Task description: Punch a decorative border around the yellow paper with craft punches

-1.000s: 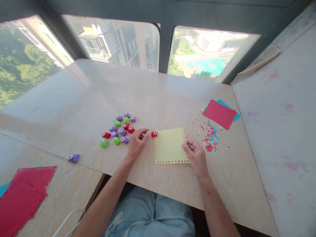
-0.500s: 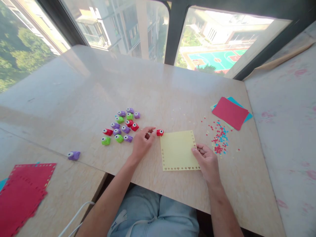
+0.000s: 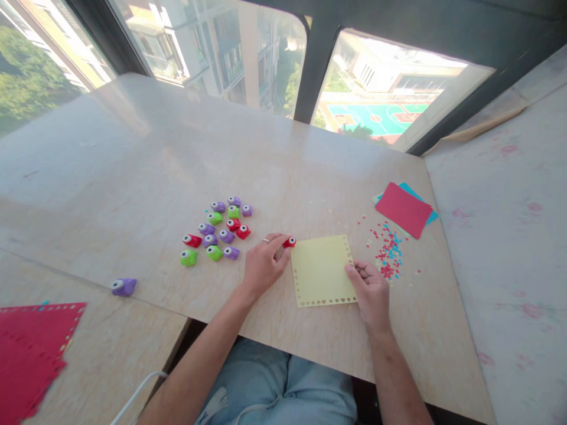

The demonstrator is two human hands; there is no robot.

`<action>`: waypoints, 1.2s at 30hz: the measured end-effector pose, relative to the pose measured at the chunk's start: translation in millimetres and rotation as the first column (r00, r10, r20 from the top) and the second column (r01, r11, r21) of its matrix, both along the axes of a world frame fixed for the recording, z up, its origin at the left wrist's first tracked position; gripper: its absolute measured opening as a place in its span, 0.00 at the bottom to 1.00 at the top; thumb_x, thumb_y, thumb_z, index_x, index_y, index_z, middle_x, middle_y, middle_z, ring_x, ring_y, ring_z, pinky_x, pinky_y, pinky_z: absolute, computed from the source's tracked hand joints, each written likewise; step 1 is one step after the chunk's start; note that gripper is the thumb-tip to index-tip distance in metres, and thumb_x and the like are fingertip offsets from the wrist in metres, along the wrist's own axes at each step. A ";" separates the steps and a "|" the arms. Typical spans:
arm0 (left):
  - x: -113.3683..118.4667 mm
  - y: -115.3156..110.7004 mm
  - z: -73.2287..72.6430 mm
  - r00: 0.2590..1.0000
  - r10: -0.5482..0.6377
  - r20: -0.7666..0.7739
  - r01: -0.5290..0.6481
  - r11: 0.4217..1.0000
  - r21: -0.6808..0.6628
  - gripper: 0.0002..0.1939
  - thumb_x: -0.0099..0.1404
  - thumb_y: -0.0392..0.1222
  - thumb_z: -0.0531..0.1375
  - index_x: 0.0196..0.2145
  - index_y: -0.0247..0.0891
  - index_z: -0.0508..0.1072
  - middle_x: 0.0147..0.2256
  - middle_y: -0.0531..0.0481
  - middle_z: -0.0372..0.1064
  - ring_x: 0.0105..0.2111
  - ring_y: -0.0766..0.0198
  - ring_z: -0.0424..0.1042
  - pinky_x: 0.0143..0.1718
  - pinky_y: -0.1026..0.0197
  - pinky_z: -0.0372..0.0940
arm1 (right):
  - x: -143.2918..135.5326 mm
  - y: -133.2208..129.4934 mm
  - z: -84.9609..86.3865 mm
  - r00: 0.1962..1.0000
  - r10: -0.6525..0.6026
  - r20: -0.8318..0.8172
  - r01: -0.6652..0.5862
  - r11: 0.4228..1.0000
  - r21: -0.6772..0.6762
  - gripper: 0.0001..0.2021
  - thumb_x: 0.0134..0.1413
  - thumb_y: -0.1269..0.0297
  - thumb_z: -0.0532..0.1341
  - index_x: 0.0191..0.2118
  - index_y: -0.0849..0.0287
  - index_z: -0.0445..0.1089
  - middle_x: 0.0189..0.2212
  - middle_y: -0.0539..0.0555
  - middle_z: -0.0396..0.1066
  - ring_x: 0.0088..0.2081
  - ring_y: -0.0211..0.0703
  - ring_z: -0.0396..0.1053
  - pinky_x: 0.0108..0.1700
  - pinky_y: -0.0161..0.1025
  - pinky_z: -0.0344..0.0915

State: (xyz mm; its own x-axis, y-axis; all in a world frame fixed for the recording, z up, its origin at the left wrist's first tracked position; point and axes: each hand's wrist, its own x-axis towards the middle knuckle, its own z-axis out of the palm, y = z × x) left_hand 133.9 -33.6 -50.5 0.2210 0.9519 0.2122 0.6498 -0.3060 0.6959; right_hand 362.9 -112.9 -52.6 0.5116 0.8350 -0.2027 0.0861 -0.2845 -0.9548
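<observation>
A yellow paper sheet lies in front of me, with small shapes cut along its left, bottom and right edges. My right hand pinches its right edge between thumb and fingers. At the sheet's top left corner is a small red craft punch. My left hand has its fingers closed round the punch's left side, the thumb below. Part of the punch is hidden by those fingers. Several purple, green and red craft punches stand in a group left of my left hand.
Red and blue paper sheets are stacked at the right, above scattered paper confetti. A lone purple punch sits farther left, near red sheets with punched edges. A white cable crosses the lower left. Windows line the far side.
My left hand has moved right and taken hold of the red punch at the sheet's corner. The right hand still holds the yellow sheet. The view has shifted slightly.
</observation>
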 end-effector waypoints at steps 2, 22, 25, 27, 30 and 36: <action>-0.3 -0.7 0.2 1.000 -0.017 -0.016 0.018 1.000 0.009 0.14 0.64 0.39 0.60 0.48 0.44 0.73 0.48 0.50 0.74 0.32 0.65 0.73 0.33 0.63 0.66 | 1.1 0.1 -3.5 1.000 -0.024 -0.001 0.024 1.000 0.009 0.18 0.46 0.50 0.68 0.37 0.60 0.74 0.31 0.55 0.77 0.30 0.44 0.74 0.31 0.38 0.70; -4.2 -4.4 -4.7 0.998 -0.017 0.061 0.017 1.000 -0.008 0.13 0.65 0.32 0.57 0.46 0.43 0.72 0.45 0.49 0.74 0.37 0.61 0.73 0.40 0.59 0.67 | 1.0 4.4 -8.7 0.996 -0.087 0.004 0.087 0.995 0.049 0.19 0.47 0.50 0.66 0.38 0.61 0.73 0.32 0.56 0.77 0.31 0.45 0.74 0.31 0.38 0.70; -3.6 -4.1 -2.8 0.999 0.010 0.048 -0.010 1.000 -0.005 0.13 0.64 0.32 0.57 0.45 0.42 0.72 0.43 0.49 0.75 0.35 0.61 0.73 0.39 0.60 0.67 | 1.0 4.7 -10.0 0.996 -0.085 0.022 0.084 0.995 0.048 0.18 0.47 0.50 0.66 0.38 0.61 0.73 0.31 0.55 0.77 0.30 0.44 0.74 0.31 0.38 0.70; -3.6 -3.8 -2.4 0.998 0.022 0.052 -0.021 1.000 -0.010 0.13 0.63 0.32 0.57 0.44 0.42 0.72 0.43 0.49 0.75 0.32 0.62 0.73 0.37 0.60 0.67 | 0.3 5.0 -10.3 0.996 -0.081 0.034 0.080 0.995 0.053 0.18 0.48 0.50 0.65 0.38 0.60 0.73 0.31 0.55 0.77 0.31 0.44 0.74 0.32 0.38 0.70; -3.9 -3.3 -3.2 0.997 0.042 0.059 -0.041 0.999 -0.018 0.12 0.63 0.33 0.58 0.44 0.42 0.72 0.42 0.50 0.75 0.30 0.63 0.72 0.35 0.61 0.66 | -1.3 6.0 -9.8 0.995 -0.088 0.036 0.085 0.994 0.070 0.17 0.49 0.51 0.65 0.38 0.60 0.73 0.31 0.55 0.77 0.32 0.44 0.74 0.34 0.38 0.70; -4.0 -2.5 -4.0 0.998 0.057 0.038 -0.057 0.998 -0.009 0.11 0.63 0.35 0.59 0.44 0.42 0.73 0.39 0.50 0.76 0.29 0.64 0.71 0.34 0.62 0.65 | -3.2 7.6 -7.5 0.996 -0.088 0.006 0.087 0.994 0.073 0.17 0.48 0.52 0.66 0.38 0.60 0.73 0.31 0.55 0.77 0.32 0.44 0.73 0.34 0.39 0.70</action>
State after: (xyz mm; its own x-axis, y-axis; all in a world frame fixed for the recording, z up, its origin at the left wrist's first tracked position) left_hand 130.0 -36.1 -54.5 0.1582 0.9644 0.2119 0.6389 -0.2636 0.7228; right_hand 359.7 -105.4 -60.1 0.5850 0.7992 -0.1383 0.0724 -0.2213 -0.9725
